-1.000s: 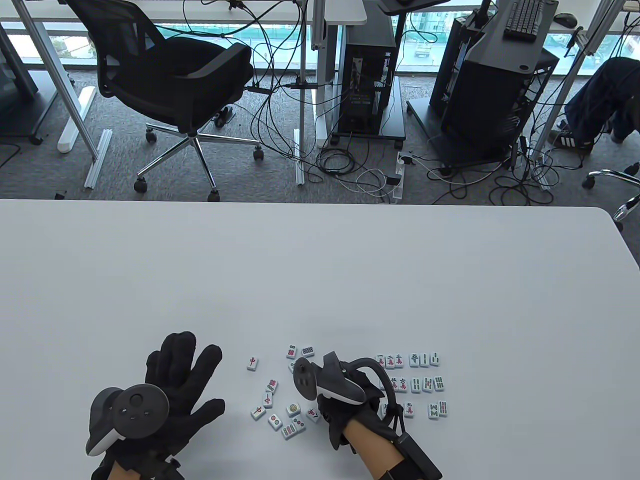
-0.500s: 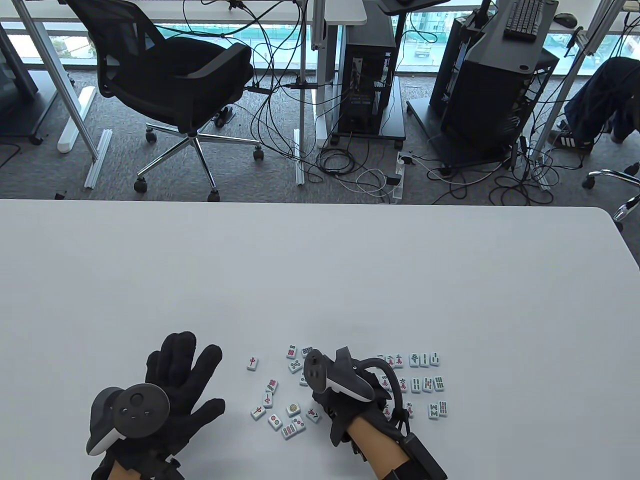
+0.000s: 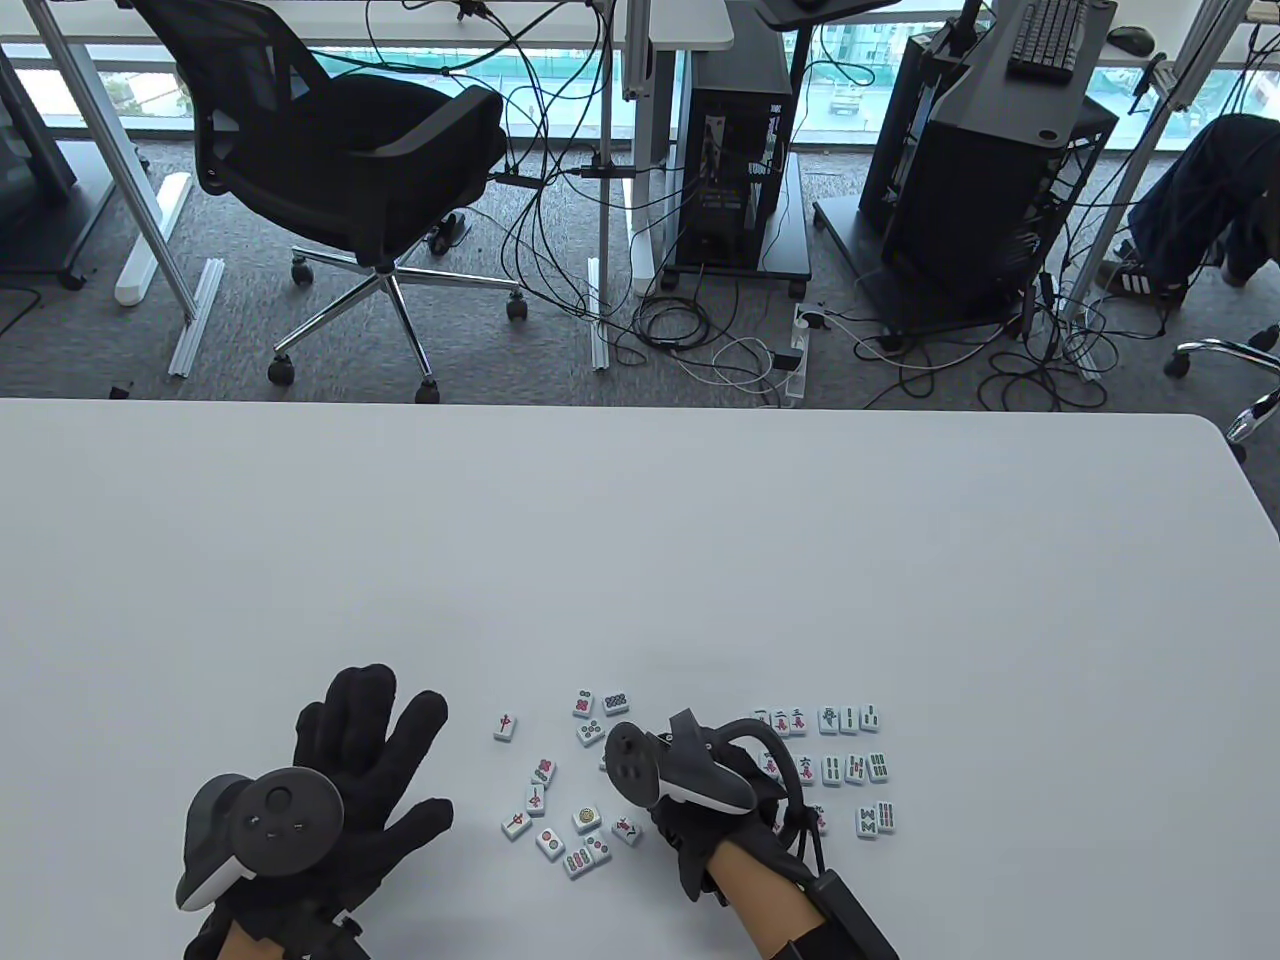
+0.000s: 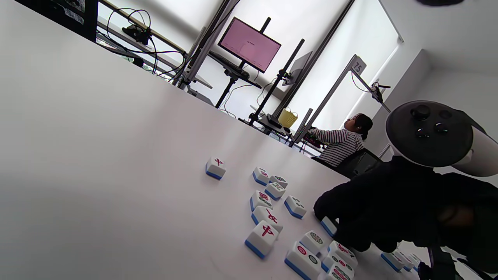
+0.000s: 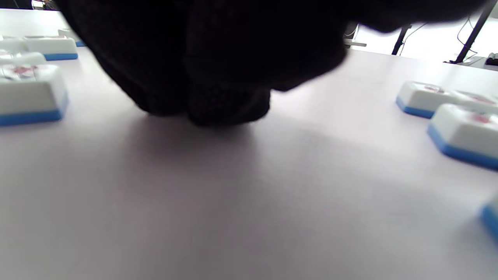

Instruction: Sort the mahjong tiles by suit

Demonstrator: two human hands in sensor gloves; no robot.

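Note:
Loose white mahjong tiles (image 3: 560,830) with blue backs lie scattered near the table's front edge. To their right, sorted tiles (image 3: 850,768) stand in neat rows, character tiles on the left and bamboo tiles on the right. My left hand (image 3: 375,745) lies flat on the table with its fingers spread, left of the scatter and touching no tile. Between the scatter and the rows, my right hand (image 4: 330,214) has its fingers curled down over one tile (image 4: 328,226), of which only an edge shows. Its tracker (image 3: 680,775) hides the fingers from above.
A single red-character tile (image 3: 506,727) sits apart, between my left hand and the scatter. The white table (image 3: 640,550) stretches bare beyond the tiles. An office chair (image 3: 340,170), cables and computer towers are on the floor behind it.
My right hand has drawn back toward me and to the right, uncovering tiles at the top of the scatter. The left hand has stayed put.

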